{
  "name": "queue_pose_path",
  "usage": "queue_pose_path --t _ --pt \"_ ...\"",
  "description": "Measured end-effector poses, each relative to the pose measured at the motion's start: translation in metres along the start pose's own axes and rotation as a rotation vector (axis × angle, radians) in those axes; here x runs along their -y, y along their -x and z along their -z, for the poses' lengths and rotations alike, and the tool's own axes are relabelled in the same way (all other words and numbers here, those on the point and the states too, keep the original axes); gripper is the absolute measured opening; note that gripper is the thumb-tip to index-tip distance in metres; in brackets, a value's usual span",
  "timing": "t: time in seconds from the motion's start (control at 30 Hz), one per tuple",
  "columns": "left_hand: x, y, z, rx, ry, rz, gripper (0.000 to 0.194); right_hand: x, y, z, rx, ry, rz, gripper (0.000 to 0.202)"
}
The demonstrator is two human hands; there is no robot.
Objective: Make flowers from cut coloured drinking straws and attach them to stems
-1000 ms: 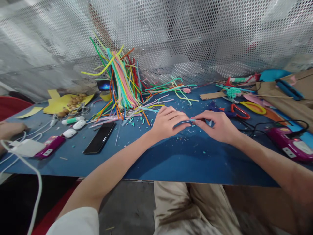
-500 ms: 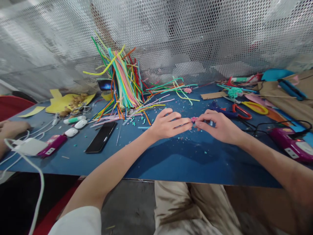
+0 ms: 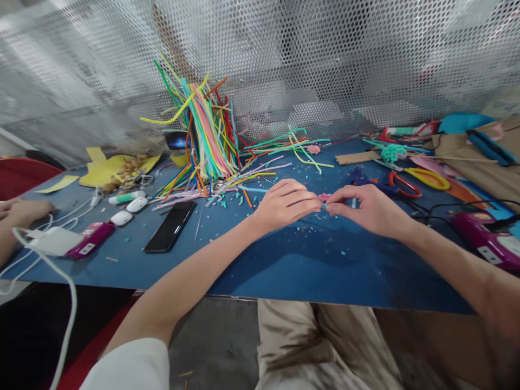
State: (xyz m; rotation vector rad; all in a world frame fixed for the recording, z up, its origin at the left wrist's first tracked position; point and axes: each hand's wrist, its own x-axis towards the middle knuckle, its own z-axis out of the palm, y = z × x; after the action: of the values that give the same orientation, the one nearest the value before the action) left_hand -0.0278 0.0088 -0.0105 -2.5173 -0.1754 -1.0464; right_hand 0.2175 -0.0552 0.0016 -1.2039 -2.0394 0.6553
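My left hand (image 3: 286,203) and my right hand (image 3: 368,208) meet fingertip to fingertip over the blue table (image 3: 284,265). Between them is a small pink piece (image 3: 325,197), with a bit of light blue just below it. The fingers of my left hand are pressed together at its left side. From the right, the thumb and index finger of my right hand pinch at the same spot. My fingertips partly hide the piece. Small cut bits lie scattered on the table under my hands.
Behind my left hand stands a bundle of coloured pipe cleaners (image 3: 207,135). A black phone (image 3: 170,226) lies left. Scissors (image 3: 426,177), a blue glue gun (image 3: 369,181) and a purple power strip (image 3: 487,238) are at right. Another person's hand (image 3: 24,211) rests far left.
The raised fingers of my left hand have come down and closed together. A light blue strip beside that hand now points up more toward the back. The view has shifted slightly.
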Motion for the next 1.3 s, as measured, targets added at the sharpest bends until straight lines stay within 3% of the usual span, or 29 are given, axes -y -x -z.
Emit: queue_pose_path --t 0.2,0.47,0.67,0.83,1.03,1.17,1.3 --pt "-0.006 -0.004 -0.002 -0.037 0.099 0.111 0.018 0.003 0.001 -0.001 -0.032 -0.048 0.010 0.022" --pt "-0.015 -0.007 -0.003 -0.069 0.234 0.240 0.014 0.006 0.006 -0.004 -0.186 0.077 0.123 0.019" --pt "-0.025 -0.014 0.000 -0.079 0.454 0.461 0.011 0.004 0.010 -0.011 -0.359 0.227 0.300 0.015" --pt "-0.034 -0.025 0.008 -0.053 0.554 0.681 0.014 -0.001 0.011 -0.010 -0.421 0.298 0.431 0.010" --pt "-0.046 -0.034 0.015 -0.037 0.756 0.868 0.029 0.002 0.016 -0.010 -0.361 0.338 0.282 0.016" --pt "-0.049 -0.035 0.016 -0.056 0.706 0.857 0.031 0.005 0.017 -0.013 -0.374 0.338 0.263 0.017" --pt "-0.037 -0.027 0.011 -0.069 0.442 0.638 0.023 0.008 0.012 -0.013 -0.313 0.295 0.289 0.020"
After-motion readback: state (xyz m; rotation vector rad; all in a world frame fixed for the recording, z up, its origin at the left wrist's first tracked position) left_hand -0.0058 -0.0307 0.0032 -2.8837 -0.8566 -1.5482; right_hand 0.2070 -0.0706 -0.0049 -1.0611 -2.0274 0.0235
